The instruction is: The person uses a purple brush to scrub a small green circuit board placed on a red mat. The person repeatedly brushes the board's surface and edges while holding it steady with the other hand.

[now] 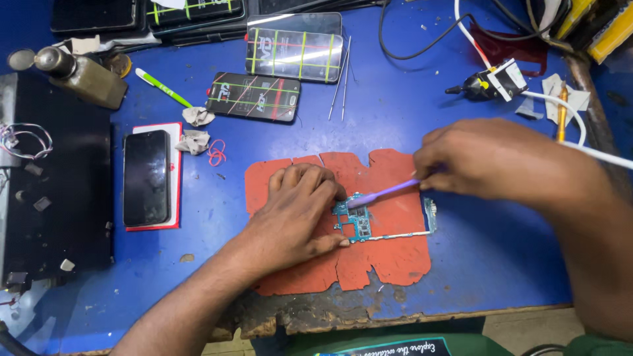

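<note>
Phone circuit board [359,223], teal-green, lying flat on an orange-red heat mat [395,254]. The board's wide, component-covered part sits at the left; from it a thin pale strip runs rightward to a small dark end piece near the mat's right edge, so the long axis lies left to right across the view. Fine detail of the components is too small to make out.

Left hand [300,211]: palm down on the mat, fingers curled, fingertips pressing the board's left and lower edge; it covers part of the board's left side.

Right hand [491,158]: closed around the handle of a slim lilac tool [386,192], which slants down and leftward so that its tip rests on the board's upper left part. The handle's far end is hidden inside the fingers.

The mat, cut into tabs and ragged at its edges, lies on a blue tabletop [488,264] whose near edge is worn bare.

Left of the mat: a black smartphone [146,177], screen dark, lying on a red-edged white pad. Behind the mat: two phones with taped, gridded backs and a pair of metal tweezers [341,79]. At the upper left stands a metal dispenser bottle [82,76]; at the upper right cables and a white cord cross the tabletop, partly cut off by the frame.
</note>
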